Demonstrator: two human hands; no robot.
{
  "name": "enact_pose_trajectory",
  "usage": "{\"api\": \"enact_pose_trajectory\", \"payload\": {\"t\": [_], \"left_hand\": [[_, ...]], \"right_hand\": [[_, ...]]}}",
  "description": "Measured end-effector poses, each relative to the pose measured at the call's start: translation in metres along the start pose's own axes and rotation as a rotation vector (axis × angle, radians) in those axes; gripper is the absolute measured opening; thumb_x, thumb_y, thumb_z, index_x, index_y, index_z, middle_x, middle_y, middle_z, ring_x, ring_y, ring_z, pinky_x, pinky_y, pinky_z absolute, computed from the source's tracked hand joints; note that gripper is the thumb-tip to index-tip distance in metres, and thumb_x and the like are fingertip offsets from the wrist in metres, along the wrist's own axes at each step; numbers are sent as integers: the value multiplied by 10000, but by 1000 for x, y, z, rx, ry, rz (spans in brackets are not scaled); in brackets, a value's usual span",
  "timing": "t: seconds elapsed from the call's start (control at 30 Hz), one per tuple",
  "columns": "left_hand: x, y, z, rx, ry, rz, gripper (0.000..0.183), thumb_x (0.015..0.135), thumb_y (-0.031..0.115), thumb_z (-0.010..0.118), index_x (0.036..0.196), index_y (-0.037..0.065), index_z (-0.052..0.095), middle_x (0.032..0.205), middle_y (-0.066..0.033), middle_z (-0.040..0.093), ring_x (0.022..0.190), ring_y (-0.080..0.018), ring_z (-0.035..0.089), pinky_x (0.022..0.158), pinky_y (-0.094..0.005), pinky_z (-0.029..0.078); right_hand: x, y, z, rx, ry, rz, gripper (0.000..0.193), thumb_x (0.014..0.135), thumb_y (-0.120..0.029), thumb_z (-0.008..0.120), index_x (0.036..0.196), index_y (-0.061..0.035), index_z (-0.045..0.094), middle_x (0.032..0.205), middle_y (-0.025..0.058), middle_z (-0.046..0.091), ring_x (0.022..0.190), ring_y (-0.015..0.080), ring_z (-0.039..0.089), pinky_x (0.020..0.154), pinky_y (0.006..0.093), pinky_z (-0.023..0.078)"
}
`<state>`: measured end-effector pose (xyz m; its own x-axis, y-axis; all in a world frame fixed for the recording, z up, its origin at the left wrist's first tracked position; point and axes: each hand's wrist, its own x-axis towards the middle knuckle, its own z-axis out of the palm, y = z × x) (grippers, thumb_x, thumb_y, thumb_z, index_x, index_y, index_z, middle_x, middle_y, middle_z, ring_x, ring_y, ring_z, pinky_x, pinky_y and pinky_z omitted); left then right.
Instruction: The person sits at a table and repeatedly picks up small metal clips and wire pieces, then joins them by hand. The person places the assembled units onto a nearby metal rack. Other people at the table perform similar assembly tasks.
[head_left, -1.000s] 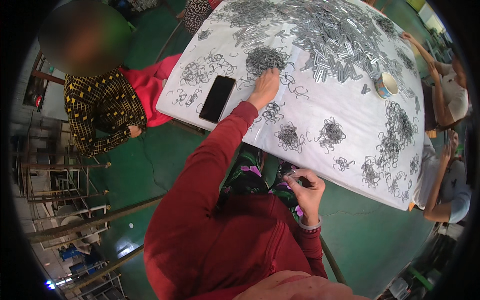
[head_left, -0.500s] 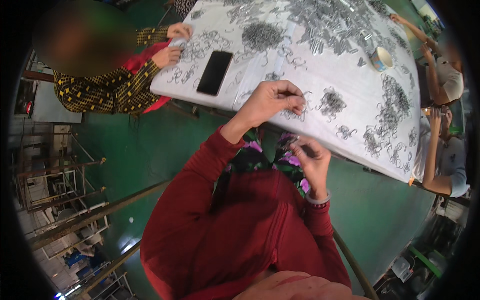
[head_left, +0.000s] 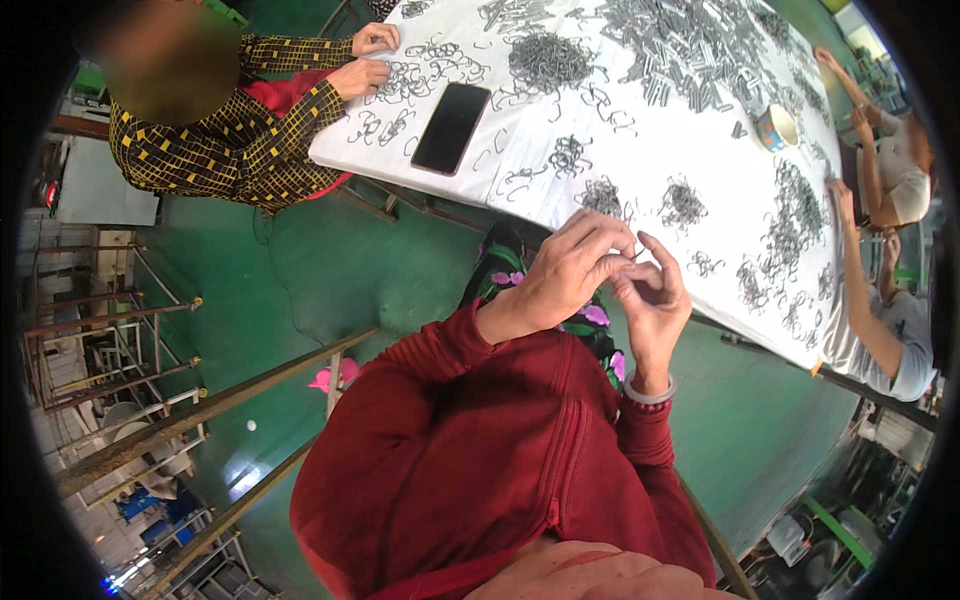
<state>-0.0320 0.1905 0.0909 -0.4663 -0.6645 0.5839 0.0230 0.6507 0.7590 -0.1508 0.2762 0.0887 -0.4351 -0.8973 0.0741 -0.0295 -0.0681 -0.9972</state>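
My left hand (head_left: 575, 270) and my right hand (head_left: 655, 305) meet just off the near edge of the white-covered table (head_left: 640, 165). Fingertips pinched, both hold a small dark wire piece (head_left: 640, 254), mostly hidden between them. Its exact shape is too small to tell. Closest to my hands on the cloth lie a little heap of curved dark wire hooks (head_left: 603, 197) and another heap of hooks (head_left: 683, 203) to its right. A grey band circles my right wrist.
A black phone (head_left: 451, 130) lies near the left edge. Farther back are a dense hook pile (head_left: 549, 62), many metal strips (head_left: 680, 55) and a paper cup (head_left: 776, 128). A co-worker's hands (head_left: 365, 75) handle hooks at left; other people sit along the right side. Wooden bars (head_left: 220, 408) cross behind me.
My left hand has come down and back from over the table to my right hand, which has risen slightly. Their fingertips now meet. The whole view has shifted a little.
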Motion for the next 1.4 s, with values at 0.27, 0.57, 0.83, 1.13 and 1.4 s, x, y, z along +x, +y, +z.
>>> {"api": "enact_pose_trajectory", "payload": {"t": [0.27,0.57,0.83,1.13,1.4], "left_hand": [[-3,3,5,-276,1,-83,83,827,-11,616,877,-7,550,830,-100,623,766,-184,630,669,-284,498],[-7,-11,8,-365,-92,-148,99,828,-43,596,873,-20,510,874,-134,608,799,-208,616,641,-291,536],[7,-13,12,-336,-110,-171,97,821,-67,591,868,-24,518,872,-146,604,796,-217,612,631,-286,536],[-2,-23,24,-376,-59,-248,82,842,-23,594,886,-11,526,871,-115,610,784,-183,636,680,-285,519],[2,-22,28,-265,-113,-205,124,829,52,639,899,9,546,810,-106,590,732,-235,607,644,-321,476]], "right_hand": [[17,-6,-29,-111,-80,-73,540,809,11,640,1307,24,432,814,89,665,749,124,610,750,280,490],[271,81,-86,-258,-122,53,280,904,-108,518,1138,38,569,778,124,646,573,136,590,514,249,493],[383,187,-78,-1057,235,-310,443,615,-59,651,1047,30,604,783,223,650,654,277,651,619,370,517],[219,72,-67,-35,-51,137,282,748,-11,618,1014,80,585,748,94,638,612,117,565,556,223,448],[55,-24,-42,53,-64,31,244,752,130,641,979,43,621,785,74,643,663,119,604,593,232,503]]}}
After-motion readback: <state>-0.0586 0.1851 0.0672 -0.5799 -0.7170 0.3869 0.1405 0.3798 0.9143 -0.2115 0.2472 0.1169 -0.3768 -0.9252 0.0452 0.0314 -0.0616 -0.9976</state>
